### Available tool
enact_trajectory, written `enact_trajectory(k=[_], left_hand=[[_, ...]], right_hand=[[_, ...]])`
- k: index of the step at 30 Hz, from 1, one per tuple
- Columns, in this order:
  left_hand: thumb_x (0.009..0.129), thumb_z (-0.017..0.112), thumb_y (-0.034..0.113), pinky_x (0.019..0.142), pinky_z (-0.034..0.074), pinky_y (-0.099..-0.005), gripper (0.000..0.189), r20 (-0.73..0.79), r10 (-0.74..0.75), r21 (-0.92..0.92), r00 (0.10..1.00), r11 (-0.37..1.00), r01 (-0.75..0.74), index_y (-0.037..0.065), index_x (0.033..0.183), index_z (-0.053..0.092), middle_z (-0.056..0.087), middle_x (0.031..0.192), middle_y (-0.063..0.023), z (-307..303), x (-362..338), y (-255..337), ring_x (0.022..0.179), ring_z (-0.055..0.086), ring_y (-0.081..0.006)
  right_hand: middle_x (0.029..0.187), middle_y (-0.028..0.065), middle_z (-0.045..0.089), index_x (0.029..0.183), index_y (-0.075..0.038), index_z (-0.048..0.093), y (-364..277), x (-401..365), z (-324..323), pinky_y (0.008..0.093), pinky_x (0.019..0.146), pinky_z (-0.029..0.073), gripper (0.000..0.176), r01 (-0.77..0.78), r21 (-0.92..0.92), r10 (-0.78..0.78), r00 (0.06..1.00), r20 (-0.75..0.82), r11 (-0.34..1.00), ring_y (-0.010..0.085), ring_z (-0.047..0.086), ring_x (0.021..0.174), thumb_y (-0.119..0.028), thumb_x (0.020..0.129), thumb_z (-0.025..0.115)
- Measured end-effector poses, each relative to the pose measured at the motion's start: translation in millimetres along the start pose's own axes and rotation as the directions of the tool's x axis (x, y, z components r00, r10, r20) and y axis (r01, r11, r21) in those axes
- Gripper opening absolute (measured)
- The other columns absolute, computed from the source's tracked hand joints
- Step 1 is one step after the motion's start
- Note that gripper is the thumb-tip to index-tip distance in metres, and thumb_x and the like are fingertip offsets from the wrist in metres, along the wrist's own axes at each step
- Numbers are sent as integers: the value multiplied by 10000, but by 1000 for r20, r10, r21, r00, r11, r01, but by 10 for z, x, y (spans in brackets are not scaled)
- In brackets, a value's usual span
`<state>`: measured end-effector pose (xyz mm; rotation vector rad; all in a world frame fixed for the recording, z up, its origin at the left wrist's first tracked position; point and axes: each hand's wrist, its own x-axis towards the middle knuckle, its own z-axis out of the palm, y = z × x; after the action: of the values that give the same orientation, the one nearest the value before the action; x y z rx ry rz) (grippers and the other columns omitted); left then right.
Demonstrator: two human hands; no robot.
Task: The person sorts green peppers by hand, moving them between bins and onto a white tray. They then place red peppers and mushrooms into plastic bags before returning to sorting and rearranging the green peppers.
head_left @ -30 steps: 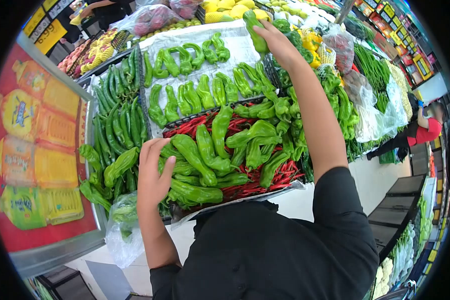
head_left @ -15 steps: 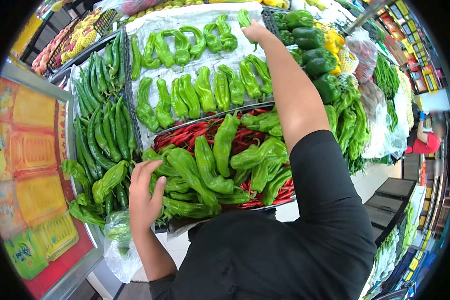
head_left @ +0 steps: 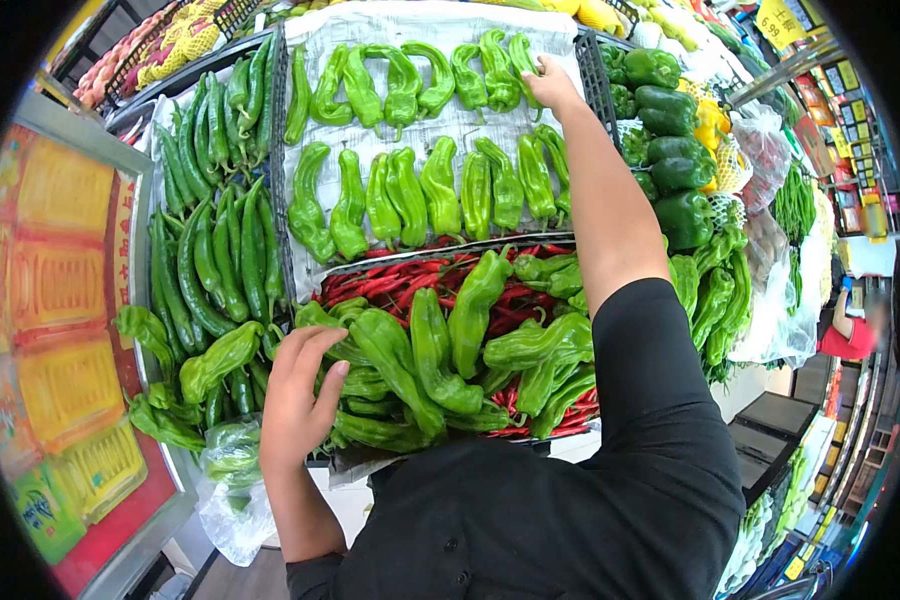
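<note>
At the right end of the back row, my right hand (head_left: 558,88) has its fingers closed around a long green pepper (head_left: 522,62), which lies against the white cloth (head_left: 410,22). Beside it stretches the back row of green peppers (head_left: 400,85). A second row of peppers (head_left: 440,185) lies nearer to me on the same cloth. My left hand (head_left: 298,395), thumb apart and fingers loosely bent, holds nothing and rests by the left edge of a heap of large green peppers (head_left: 395,355). Red chillies (head_left: 400,285) show beneath that heap.
Long dark green chillies (head_left: 210,230) fill the left crate, with a plastic bag (head_left: 235,490) at its near end. Bell peppers (head_left: 670,160) sit right of a black crate wall (head_left: 597,85). A person in red (head_left: 850,335) is far off right.
My right hand has brought the pepper nearer and leftward, into line with the back row. The left hand stays by the heap. The whole view has shifted slightly.
</note>
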<state>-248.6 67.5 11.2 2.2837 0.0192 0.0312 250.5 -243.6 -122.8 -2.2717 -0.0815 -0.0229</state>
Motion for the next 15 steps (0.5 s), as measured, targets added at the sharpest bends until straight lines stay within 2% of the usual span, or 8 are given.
enact_trajectory(k=[6,12,15], left_hand=[[885,658,52,971,458,-430,328,3,-10,2,1000,1000,10,31,1210,619,603,1185,-191,-36,-30,-56,1117,577,-392],[896,665,79,986,456,-435,312,-20,-22,32,1000,999,23,38,1203,623,609,1184,-177,-104,-104,-48,1135,571,-385],[896,669,90,978,464,-437,294,-46,22,66,999,998,-19,39,1183,634,619,1173,-178,-203,-156,-39,1123,582,-384]], right_hand=[[1277,227,655,1463,40,414,66,47,4,374,969,498,690,64,27,-63,997,-33,998,312,661,1134,-230,901,708],[1251,276,648,1425,85,434,72,8,34,385,980,492,678,98,-14,-98,994,-44,995,340,654,1148,-252,902,702],[1281,307,619,1416,104,436,104,10,-14,389,1007,479,694,95,-118,-100,994,-40,988,362,626,1195,-309,918,686]])
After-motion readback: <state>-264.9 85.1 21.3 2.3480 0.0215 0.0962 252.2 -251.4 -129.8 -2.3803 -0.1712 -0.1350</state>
